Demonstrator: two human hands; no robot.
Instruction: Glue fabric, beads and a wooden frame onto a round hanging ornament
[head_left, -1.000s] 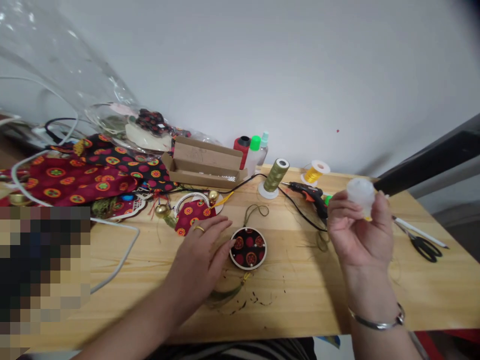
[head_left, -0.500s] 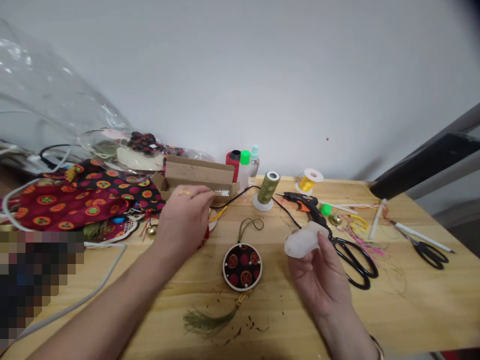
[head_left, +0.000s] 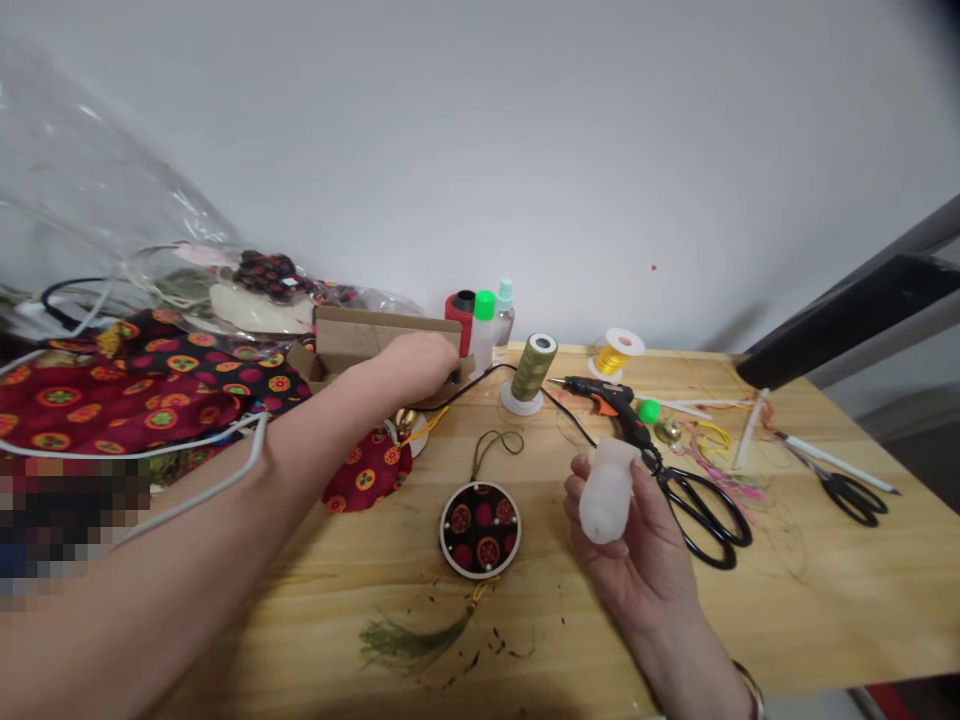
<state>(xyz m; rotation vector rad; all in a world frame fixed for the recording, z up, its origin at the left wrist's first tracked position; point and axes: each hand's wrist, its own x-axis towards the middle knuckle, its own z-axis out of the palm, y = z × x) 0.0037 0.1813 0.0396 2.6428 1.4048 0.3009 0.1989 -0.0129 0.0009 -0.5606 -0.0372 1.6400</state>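
Nearest the person, an olive-green tassel (head_left: 409, 642) lies on the desk (head_left: 787, 610) among dark specks of trimmed thread. A short yellow cord joins it to the round ornament (head_left: 480, 527), a white-rimmed disc covered in black cloth with red and orange circles. The ornament lies flat, and its green hanging loop (head_left: 496, 446) trails off on the far side.

Just right of the ornament, the right hand (head_left: 643, 565) is raised palm up. Its fingers are closed round a milky white plastic container (head_left: 606, 490), which is held upright above the desk.

Black scissors (head_left: 706, 512) lie beside that hand, the handles toward the person. Their tips are close to a black and orange glue gun (head_left: 611, 400). A second pair of scissors (head_left: 847, 492) lies well apart, near the right edge.

The left arm stretches across the desk, over a folded scrap of red patterned cloth (head_left: 367, 478). The left hand (head_left: 418, 365) is at the open cardboard box (head_left: 352, 335), knuckles up and fingers curled down over its front wall. The fingertips are hidden, so it cannot be told whether they grip anything.

Right of the box stand an olive thread spool (head_left: 531, 368) and a yellow spool (head_left: 619, 352). Three small bottles (head_left: 481, 315) stand against the wall. More patterned fabric (head_left: 112, 395) is heaped at far left, under a clear plastic bag (head_left: 112, 220).
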